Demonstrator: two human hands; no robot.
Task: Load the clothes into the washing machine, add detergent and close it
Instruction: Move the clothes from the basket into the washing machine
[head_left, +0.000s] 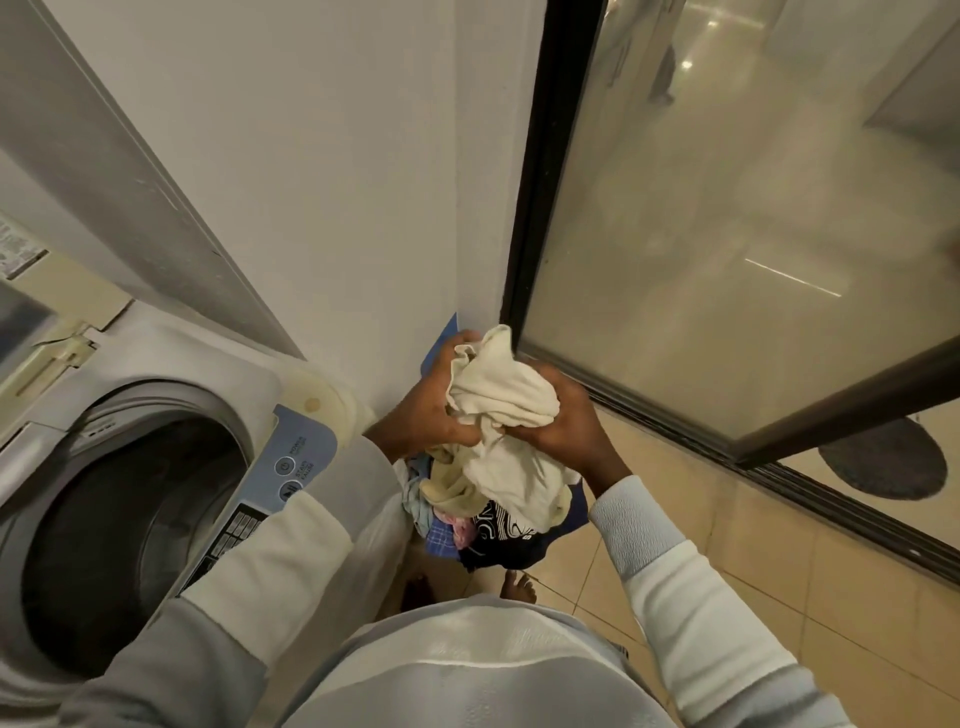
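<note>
A cream cloth (506, 410) is bunched between both my hands, held above a pile of clothes (483, 530) on the floor. My left hand (426, 410) grips its left side and my right hand (563, 421) grips its right side. The pile holds dark, blue checked, pink and pale yellow pieces. The top-loading washing machine (171, 384) stands at the left with its lid (47, 332) raised and its dark drum (130, 540) open. I cannot tell whether anything lies inside the drum. No detergent is in view.
A blue control panel (298, 462) runs along the machine's right edge, partly under my left sleeve. A white wall corner stands behind the pile. A dark-framed glass door (727, 234) fills the right. A grey mat (888, 457) lies beyond it. My bare foot (519, 587) rests on beige tiles.
</note>
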